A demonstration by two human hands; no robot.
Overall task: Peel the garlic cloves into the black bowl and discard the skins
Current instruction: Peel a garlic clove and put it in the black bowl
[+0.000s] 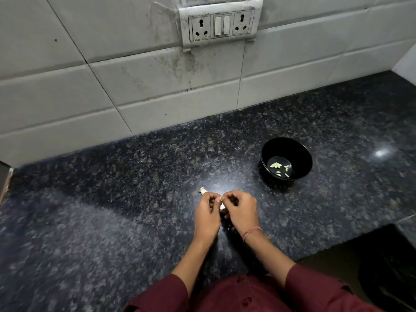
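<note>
A black bowl [287,162] stands on the dark granite counter [112,199], to the right of and beyond my hands; several pale peeled cloves [280,169] lie in its bottom. My left hand [206,216] and my right hand [239,213] meet over the counter's middle, fingers curled. Between their fingertips they pinch a small white garlic clove [222,206] with its skin. A white scrap of garlic or skin [203,190] lies on the counter just beyond my left hand.
A tiled wall with a double socket and switch panel [221,24] rises behind the counter. The counter's front edge steps down at the lower right, where a dark bin or opening [387,278] sits below.
</note>
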